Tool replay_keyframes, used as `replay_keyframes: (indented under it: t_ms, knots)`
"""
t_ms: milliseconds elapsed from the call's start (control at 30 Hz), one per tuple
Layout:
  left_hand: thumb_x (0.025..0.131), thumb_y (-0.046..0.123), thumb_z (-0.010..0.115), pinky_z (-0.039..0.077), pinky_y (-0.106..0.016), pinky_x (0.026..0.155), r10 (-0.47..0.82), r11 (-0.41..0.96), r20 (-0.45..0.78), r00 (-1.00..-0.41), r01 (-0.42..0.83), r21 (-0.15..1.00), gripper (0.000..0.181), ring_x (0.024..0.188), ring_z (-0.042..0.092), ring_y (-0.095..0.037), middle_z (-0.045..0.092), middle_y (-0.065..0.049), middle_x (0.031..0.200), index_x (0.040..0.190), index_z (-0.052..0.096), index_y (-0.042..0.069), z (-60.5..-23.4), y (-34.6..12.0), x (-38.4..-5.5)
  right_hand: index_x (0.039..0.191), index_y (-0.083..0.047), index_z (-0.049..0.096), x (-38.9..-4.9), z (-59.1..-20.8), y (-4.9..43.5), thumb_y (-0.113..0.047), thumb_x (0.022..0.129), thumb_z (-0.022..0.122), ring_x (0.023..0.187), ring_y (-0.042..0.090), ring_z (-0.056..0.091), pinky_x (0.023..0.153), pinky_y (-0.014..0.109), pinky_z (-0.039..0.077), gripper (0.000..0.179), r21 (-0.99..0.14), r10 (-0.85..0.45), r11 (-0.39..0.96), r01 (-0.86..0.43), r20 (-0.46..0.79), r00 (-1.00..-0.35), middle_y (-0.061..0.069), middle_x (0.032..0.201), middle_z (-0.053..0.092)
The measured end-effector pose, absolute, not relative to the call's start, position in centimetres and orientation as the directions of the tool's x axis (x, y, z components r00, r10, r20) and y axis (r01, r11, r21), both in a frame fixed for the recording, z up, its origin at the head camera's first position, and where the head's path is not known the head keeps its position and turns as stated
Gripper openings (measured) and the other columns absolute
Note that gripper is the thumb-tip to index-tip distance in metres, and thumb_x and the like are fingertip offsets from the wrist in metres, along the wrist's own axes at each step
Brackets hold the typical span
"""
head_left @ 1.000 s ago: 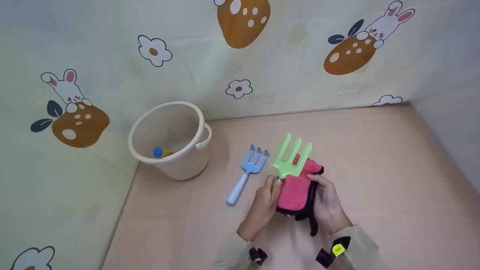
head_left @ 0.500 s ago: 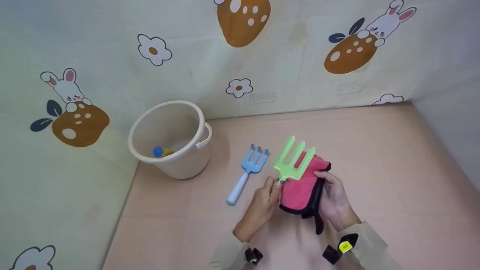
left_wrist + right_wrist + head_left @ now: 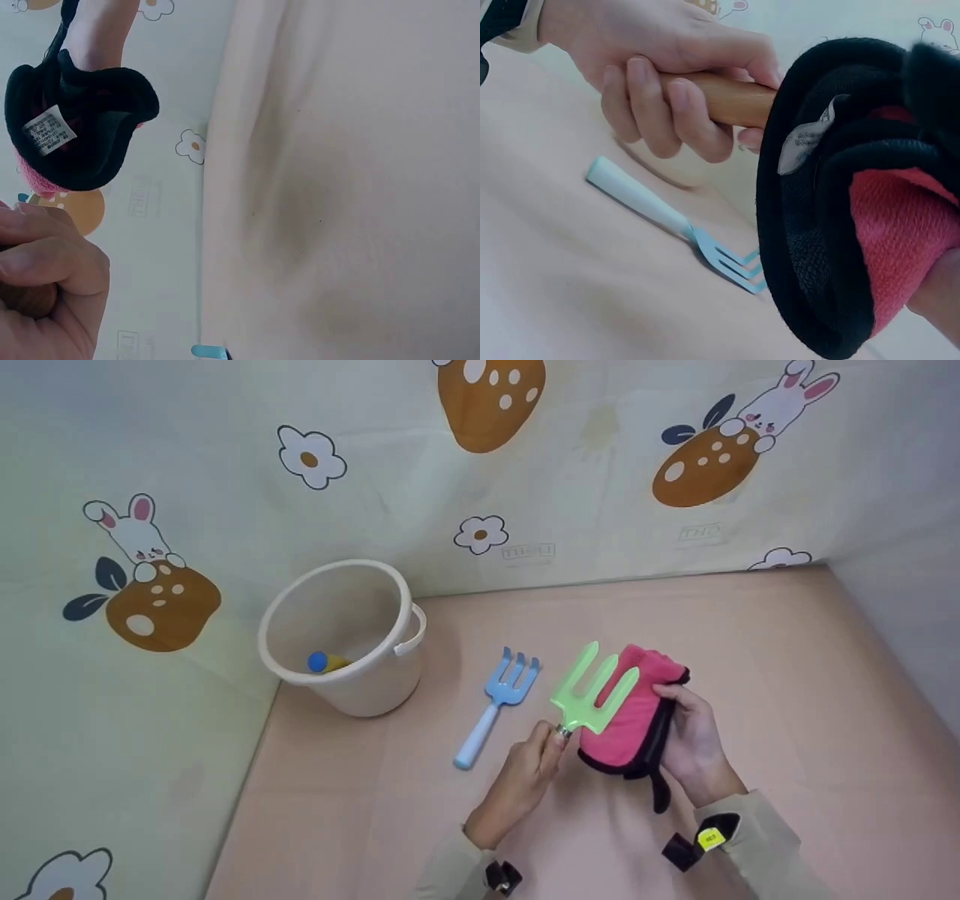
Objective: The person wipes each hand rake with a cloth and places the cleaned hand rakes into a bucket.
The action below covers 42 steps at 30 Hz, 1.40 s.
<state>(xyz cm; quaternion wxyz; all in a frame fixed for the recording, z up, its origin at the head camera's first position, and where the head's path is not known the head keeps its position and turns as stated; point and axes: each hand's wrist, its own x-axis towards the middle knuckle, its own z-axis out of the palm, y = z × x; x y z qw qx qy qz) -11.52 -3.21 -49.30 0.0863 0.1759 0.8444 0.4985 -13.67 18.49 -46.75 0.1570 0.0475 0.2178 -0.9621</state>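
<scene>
The left hand (image 3: pixel 520 778) has its fingers curled around the wooden handle (image 3: pixel 741 102) of the green fork (image 3: pixel 585 711). The fork's prongs point to 1 o'clock from that hand, over part of the pink cloth (image 3: pixel 639 729); I can't tell if they touch. The right hand (image 3: pixel 696 746) pinches the cloth, which sits at its 9 o'clock. A blue fork (image 3: pixel 493 709) lies near the left hand, at 11 o'clock.
</scene>
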Motion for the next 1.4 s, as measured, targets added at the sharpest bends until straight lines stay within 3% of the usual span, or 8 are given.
replay_keyframes:
  t_ms: [600, 833, 1133, 1400]
  knots:
    - [0.102, 0.032, 0.033, 0.028, -0.015, 0.046, 0.428, 0.429, -0.018, -0.903, 0.186, 0.884, 0.026, 0.052, 0.033, -0.001, 0.037, 0.010, 0.063, 0.092, 0.046, 0.011, -50.2, -4.1, -11.3, 0.102, -0.008, 0.049, -14.6, -45.8, 20.7, -0.006, 0.099, 0.022, 0.093, 0.013, 0.053, 0.086, 0.025, 0.043, 0.027, -0.466, -0.245, -0.847, 0.255, -0.084, -0.966, 0.002, 0.099, 0.057]
    - [0.100, 0.024, 0.041, 0.028, -0.015, 0.045, 0.372, 0.355, -0.031, -0.928, 0.111, 0.928, 0.024, 0.051, 0.035, -0.002, 0.039, 0.007, 0.060, 0.093, 0.052, 0.004, -50.6, -5.7, -11.6, 0.104, -0.009, 0.050, -14.8, -45.4, 21.8, -0.005, 0.099, 0.025, 0.090, 0.013, 0.053, 0.084, 0.024, 0.042, 0.025, -0.495, -0.131, -0.858, 0.138, -0.049, -0.990, 0.001, 0.098, 0.057]
    - [0.099, 0.016, 0.043, 0.028, -0.014, 0.043, 0.392, 0.249, -0.004, -0.920, 0.101, 0.963, 0.023, 0.048, 0.035, 0.000, 0.040, 0.004, 0.057, 0.093, 0.053, -0.004, -47.2, -4.8, -10.9, 0.104, -0.016, 0.047, -14.4, -46.4, 19.7, -0.012, 0.098, 0.032, 0.088, 0.006, 0.054, 0.082, 0.021, 0.043, 0.017, -0.715, -0.159, -0.617, 0.330, -0.297, -0.942, -0.007, 0.094, 0.059]
    - [0.100, 0.012, 0.039, 0.030, -0.012, 0.044, 0.389, 0.165, 0.025, -0.921, 0.096, 0.982, 0.023, 0.047, 0.036, 0.001, 0.041, 0.002, 0.060, 0.093, 0.050, -0.007, -45.2, -3.4, -10.1, 0.109, -0.014, 0.057, -13.2, -47.2, 16.8, -0.013, 0.097, 0.027, 0.100, 0.006, 0.058, 0.089, 0.023, 0.045, 0.031, -0.608, -0.247, -0.679, 0.411, -0.338, -0.908, -0.005, 0.107, 0.064]
